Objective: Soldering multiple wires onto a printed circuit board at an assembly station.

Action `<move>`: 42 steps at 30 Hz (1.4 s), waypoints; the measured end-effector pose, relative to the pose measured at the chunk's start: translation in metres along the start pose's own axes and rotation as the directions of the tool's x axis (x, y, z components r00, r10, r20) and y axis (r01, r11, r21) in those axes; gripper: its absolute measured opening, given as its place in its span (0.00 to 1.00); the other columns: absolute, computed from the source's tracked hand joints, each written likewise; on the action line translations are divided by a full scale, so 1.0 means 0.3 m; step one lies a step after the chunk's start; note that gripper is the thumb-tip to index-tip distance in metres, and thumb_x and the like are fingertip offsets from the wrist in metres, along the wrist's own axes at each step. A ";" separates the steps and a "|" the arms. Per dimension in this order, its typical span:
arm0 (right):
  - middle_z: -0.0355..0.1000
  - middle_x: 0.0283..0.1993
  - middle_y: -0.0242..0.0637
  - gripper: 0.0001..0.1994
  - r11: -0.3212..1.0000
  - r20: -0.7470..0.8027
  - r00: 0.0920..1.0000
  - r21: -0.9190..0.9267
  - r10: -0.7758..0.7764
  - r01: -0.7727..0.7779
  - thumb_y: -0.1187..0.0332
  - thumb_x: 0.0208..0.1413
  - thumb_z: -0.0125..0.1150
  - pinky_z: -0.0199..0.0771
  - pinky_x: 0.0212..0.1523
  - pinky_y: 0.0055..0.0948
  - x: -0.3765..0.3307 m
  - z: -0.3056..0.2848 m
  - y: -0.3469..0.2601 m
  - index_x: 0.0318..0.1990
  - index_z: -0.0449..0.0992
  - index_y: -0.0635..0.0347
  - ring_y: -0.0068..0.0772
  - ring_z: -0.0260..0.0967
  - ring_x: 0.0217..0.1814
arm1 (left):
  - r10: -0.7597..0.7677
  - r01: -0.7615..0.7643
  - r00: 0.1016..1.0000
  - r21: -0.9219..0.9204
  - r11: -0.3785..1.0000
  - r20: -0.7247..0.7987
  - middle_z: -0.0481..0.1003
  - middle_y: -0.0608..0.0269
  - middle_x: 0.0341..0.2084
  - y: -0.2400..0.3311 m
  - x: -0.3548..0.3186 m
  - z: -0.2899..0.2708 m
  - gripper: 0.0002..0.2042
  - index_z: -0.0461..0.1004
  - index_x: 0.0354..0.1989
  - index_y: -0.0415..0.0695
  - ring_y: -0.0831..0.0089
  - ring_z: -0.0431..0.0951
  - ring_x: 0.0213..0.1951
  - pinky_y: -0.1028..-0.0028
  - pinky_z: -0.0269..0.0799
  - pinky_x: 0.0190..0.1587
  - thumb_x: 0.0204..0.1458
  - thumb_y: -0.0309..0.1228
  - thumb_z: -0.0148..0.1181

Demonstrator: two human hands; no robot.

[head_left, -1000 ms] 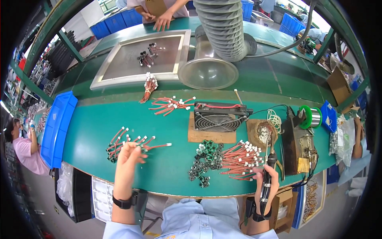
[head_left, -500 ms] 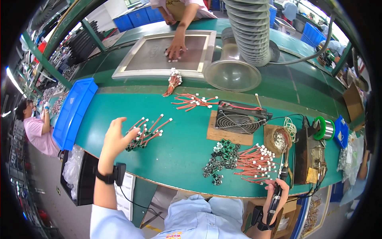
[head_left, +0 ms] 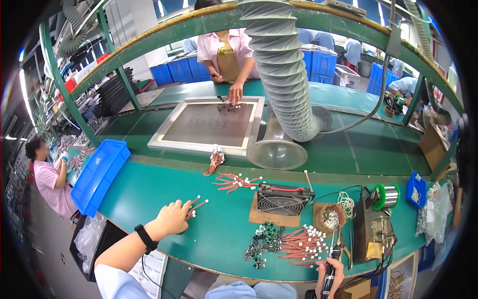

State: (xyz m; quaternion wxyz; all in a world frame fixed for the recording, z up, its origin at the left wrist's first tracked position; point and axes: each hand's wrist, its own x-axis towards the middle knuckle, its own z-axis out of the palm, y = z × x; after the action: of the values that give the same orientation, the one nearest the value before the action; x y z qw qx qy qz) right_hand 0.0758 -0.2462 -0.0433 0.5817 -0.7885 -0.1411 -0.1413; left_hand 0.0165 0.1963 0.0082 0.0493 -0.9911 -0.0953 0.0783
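My left hand (head_left: 172, 218) is closed over a small pile of circuit boards with red wire leads (head_left: 197, 206). Only some wires and white connectors stick out past the fingers; the boards are covered by the hand. At the near right, my right hand (head_left: 332, 274) grips a soldering iron (head_left: 337, 253), its tip pointing up toward a round dish of pale bits (head_left: 330, 219). Left of the iron lies a spread of red leads with white plugs (head_left: 303, 242). Beside them sits a heap of small dark and green circuit boards (head_left: 265, 241).
A fan (head_left: 283, 199) stands mid-table, with loose red leads (head_left: 234, 182) and a tied bundle (head_left: 214, 160) behind it. A solder spool (head_left: 387, 196) sits above a metal box (head_left: 371, 231). A blue tray (head_left: 101, 177) is left. Across, a person's hand (head_left: 235, 93) touches parts on a framed panel (head_left: 209, 124).
My left hand has gone from open beside the wired boards to closed over them. The right hand still holds the soldering iron. The view has tilted up, and the co-worker's hand has shifted on the panel.
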 end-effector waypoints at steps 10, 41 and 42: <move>0.72 0.37 0.45 0.11 0.959 -0.031 0.987 -0.240 -0.161 0.149 0.77 0.49 0.61 0.72 0.33 0.26 0.050 0.034 0.000 0.42 0.71 0.61 0.34 0.71 0.31 | -0.007 0.000 0.999 0.138 0.990 0.051 0.68 0.48 0.32 -0.198 0.142 -0.034 0.13 0.62 0.43 0.42 0.53 0.75 0.32 0.60 0.73 0.33 0.47 0.24 0.49; 0.72 0.36 0.46 0.10 0.957 0.008 0.993 -0.266 -0.115 0.113 0.73 0.53 0.58 0.71 0.31 0.23 0.015 0.034 0.052 0.42 0.69 0.64 0.32 0.72 0.31 | 0.024 0.011 0.984 0.193 0.981 -0.177 0.70 0.59 0.34 -0.312 0.023 -0.056 0.18 0.72 0.42 0.47 0.59 0.72 0.37 0.64 0.67 0.40 0.38 0.22 0.52; 0.72 0.36 0.47 0.10 0.949 0.005 0.988 -0.279 -0.153 0.148 0.74 0.52 0.59 0.71 0.31 0.23 0.023 0.037 0.041 0.42 0.69 0.64 0.33 0.71 0.31 | 0.064 -0.023 0.982 0.223 0.975 -0.180 0.70 0.60 0.32 -0.284 -0.008 -0.027 0.15 0.72 0.40 0.46 0.61 0.72 0.35 0.65 0.67 0.40 0.39 0.23 0.52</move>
State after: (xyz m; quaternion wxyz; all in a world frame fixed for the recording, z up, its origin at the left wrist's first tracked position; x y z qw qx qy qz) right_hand 0.0875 -0.2385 -0.0548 0.4537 -0.8482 -0.1745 -0.2105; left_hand 0.0000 0.2784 0.0261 0.1656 -0.9844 -0.0591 -0.0035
